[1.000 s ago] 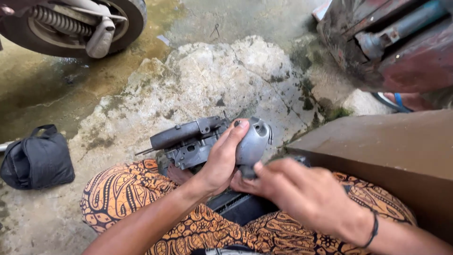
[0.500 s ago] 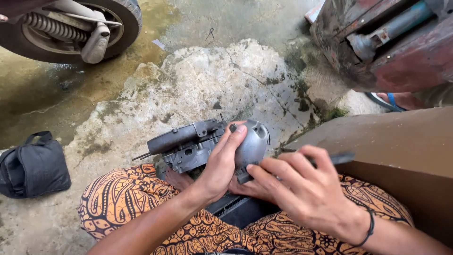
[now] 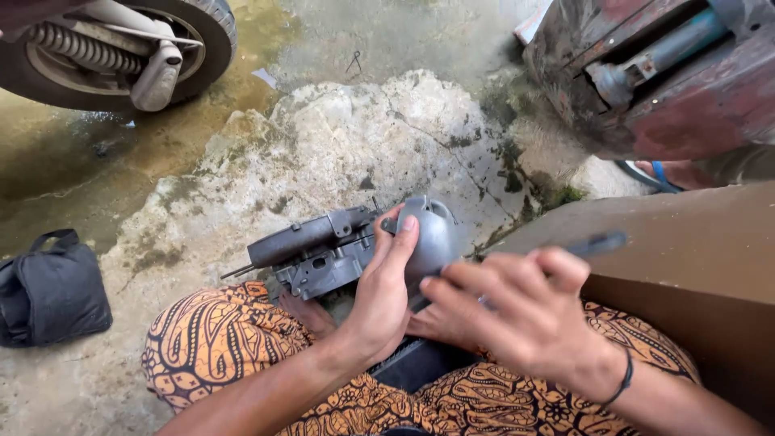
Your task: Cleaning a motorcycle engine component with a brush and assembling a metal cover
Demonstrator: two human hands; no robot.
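The left hand (image 3: 383, 295) grips a grey cast-metal engine casing (image 3: 355, 242); the right hand (image 3: 517, 319) pinches a thin dark tool (image 3: 593, 242). That tool could slip off and jab the near left fingers (image 3: 395, 242).

The scene is lit by soft, even daylight; only weak shadows are cast. The right hand (image 3: 525, 319) is blurred by motion.

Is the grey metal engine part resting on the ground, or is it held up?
Held up. The left hand grips the grey engine part above the person's lap, and the right hand holds a thin dark tool beside it.
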